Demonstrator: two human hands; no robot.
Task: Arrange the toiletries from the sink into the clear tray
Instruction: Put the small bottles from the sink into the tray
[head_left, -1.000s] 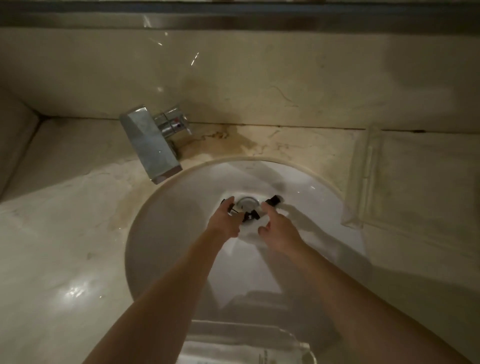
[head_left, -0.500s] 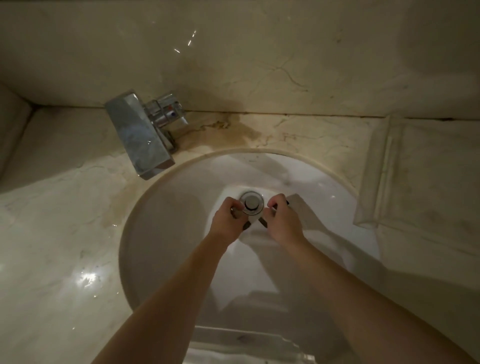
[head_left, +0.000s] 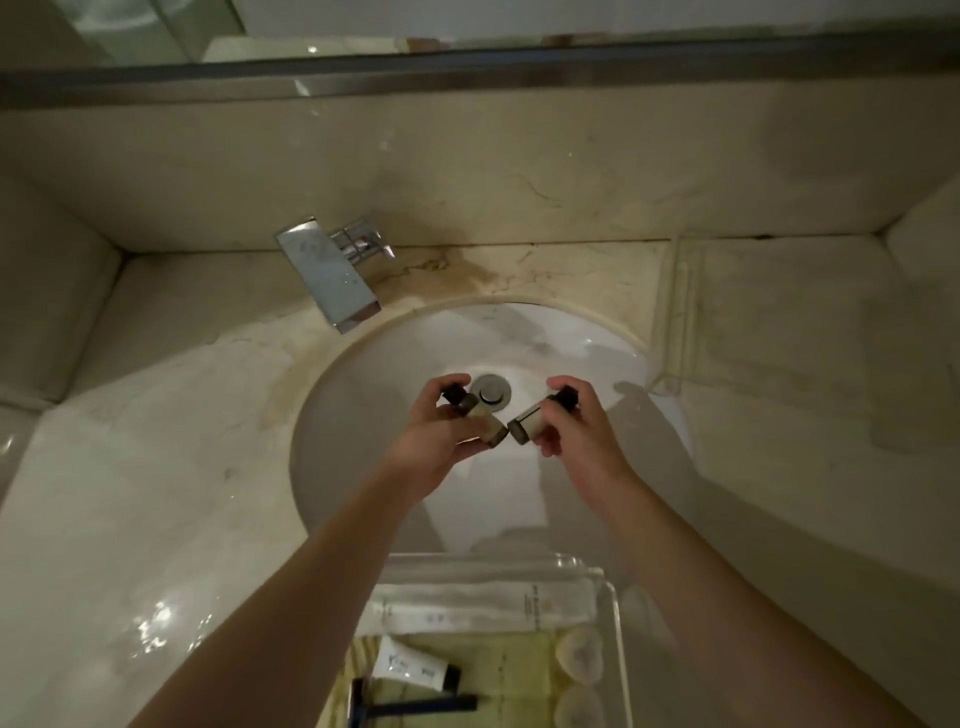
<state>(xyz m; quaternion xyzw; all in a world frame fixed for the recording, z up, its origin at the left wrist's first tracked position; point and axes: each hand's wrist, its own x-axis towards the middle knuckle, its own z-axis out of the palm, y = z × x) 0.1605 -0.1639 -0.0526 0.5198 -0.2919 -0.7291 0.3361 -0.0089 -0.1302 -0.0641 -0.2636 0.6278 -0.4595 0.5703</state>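
Gripping 2 small cylindrical bottles, 1 per hand.

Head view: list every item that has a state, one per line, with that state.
Left hand: grips a small black-capped bottle, lifted above the basin.
Right hand: grips a second small black-capped bottle, also lifted.
Round metal drain plug: uncovered.
Chrome square faucet: no water running.
Clear plastic tray: holds a white black-capped tube and a dark-handled razor, both lying flat.
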